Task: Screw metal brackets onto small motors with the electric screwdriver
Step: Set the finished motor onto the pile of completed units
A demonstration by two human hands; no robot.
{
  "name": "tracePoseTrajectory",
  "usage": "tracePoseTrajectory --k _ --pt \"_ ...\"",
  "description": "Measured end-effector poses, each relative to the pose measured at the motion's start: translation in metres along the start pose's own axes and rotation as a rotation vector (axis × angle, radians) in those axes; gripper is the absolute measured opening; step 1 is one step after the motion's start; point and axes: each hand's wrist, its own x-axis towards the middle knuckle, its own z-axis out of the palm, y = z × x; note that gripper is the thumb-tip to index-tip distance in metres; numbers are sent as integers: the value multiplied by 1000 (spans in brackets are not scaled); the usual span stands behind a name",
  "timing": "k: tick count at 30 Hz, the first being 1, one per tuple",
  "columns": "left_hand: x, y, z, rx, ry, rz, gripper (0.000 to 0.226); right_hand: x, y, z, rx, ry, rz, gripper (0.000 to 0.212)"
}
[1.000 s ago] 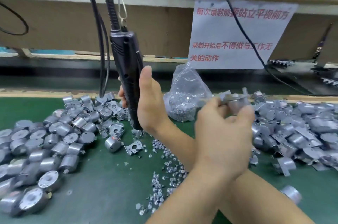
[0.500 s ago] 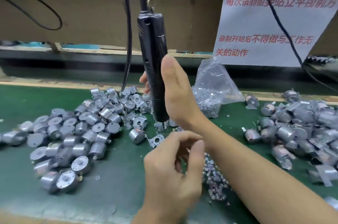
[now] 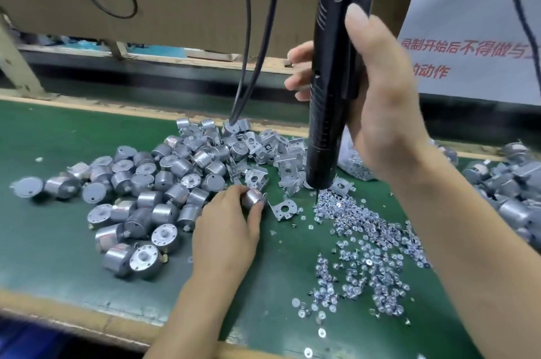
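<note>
Hands: left hand (image 3: pixel 231 229) has dropped to the table (image 3: pixel 58 130) and pinches a fresh motor (image 3: pixel 253 197) lower left of the electric screwdriver (image 3: pixel 333 95), so a new cycle is likely starting. The right hand (image 3: pixel 380 101) is wrapped round the electric screwdriver. Loose bracket (image 3: pixel 283 209) and screws (image 3: pixel 360 241) lie under its tip. The motor pile (image 3: pixel 164 183), farther left, crowds the pick.

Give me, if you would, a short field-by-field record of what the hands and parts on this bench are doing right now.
Left hand: pinches one small motor at the edge of the motor pile
Right hand: grips the electric screwdriver, held near upright
Screwdriver tip: points down at the edge of the loose screws
Nearest bracket: flat on the green mat, beside the held motor
Bracket heap: behind the motor pile
Stage: no bracket visible on the held motor
</note>
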Motion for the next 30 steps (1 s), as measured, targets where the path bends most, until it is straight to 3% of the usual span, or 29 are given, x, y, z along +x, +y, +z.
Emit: tracePoseTrajectory --k 7,20,30 --pt "-15 -8 -7 2 -13 129 22 -4 9 2 108 -139 84 72" --pt "-18 -15 -5 -43 -75 146 31 -7 38 13 259 -145 119 64" --pt "-20 -12 -2 16 -91 280 45 -8 43 14 262 -134 138 64"
